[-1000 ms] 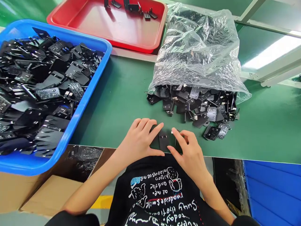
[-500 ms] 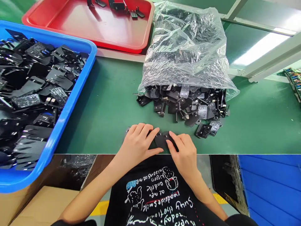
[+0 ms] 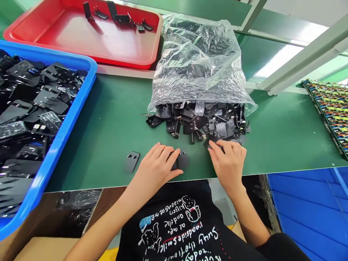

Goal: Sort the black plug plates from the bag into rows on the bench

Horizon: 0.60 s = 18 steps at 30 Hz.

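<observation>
The flat black plastic plates nearest your left hand lie just below the centre of the frame, close to the near edge of the counter, partly hidden by your fingers. That hand arches over them, thumb set apart from the fingers with the plates between; whether it grips or only steadies them, you cannot tell from here. Your right hand sits right of centre, thumb and fingertips bunched at a dark flat plastic piece by the lower edge of the heap; whether they have closed on it, you cannot tell either.

These plates look light, stiff and smooth, so they probably slide easily on the green surface. Take them by the flat side edges and keep pressure off the small metal prongs, which could bend or catch. A single black rounded-corner plate with two bright prongs lies apart, left of your left hand.

Farther out, the jumbled heap of black plastic parts spills from a clear crinkled plastic bag at upper centre. A blue plastic tray full of similar parts fills the left side; a shallow red plastic tray at upper left bears a few at its far side. A multicoloured panel of small components lies at the right edge.
</observation>
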Motion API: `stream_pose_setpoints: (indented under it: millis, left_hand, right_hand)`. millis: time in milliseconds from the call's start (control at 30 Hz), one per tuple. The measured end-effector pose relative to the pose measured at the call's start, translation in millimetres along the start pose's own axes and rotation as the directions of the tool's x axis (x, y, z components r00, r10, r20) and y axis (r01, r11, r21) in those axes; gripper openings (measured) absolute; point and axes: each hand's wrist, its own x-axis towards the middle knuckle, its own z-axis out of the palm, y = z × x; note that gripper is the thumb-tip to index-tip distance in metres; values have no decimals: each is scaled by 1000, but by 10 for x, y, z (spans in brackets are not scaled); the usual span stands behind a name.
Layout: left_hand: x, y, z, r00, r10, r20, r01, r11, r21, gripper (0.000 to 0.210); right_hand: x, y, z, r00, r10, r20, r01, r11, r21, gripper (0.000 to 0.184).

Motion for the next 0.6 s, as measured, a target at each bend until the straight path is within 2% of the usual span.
stream_pose_setpoints:
  millis: [100,167,233,300,400,467,533,600]
  left_hand:
    - [10,-51,-15,999,30,-9,-30,1000,4,54]
    - [23,-74,-14,999,23,-43,-23,1000,3,60]
    - [56,-63,5,998,3,-69,-3,1000,6,66]
    - [99,-30,36,998,-11,-65,12,1000,18,62]
    - [140,16,65,1000,0,-25,0,1000,8,46]
    - [149,33,53,1000,-2,9,2,1000,-21,41]
    - [165,57,23,999,-28,34,30,999,-35,47]
    - [208,99,-1,997,-59,44,61,997,-39,60]
  right_hand:
    - [-102,-116,2,993,-110,-44,115,985,129,17]
    - [-184,-226,-12,987,-161,-27,163,961,224,19]
    - [-252,-300,-40,984,-176,15,165,946,279,21]
    - [-295,-292,-94,990,-140,22,126,943,307,23]
    - [-319,-104,-202,999,22,-46,-9,962,274,24]
    - [-323,95,-247,994,106,-38,-97,977,190,25]
    - [-325,284,-249,995,97,18,-99,986,135,25]
    - [-320,408,-232,999,45,24,-48,987,153,21]
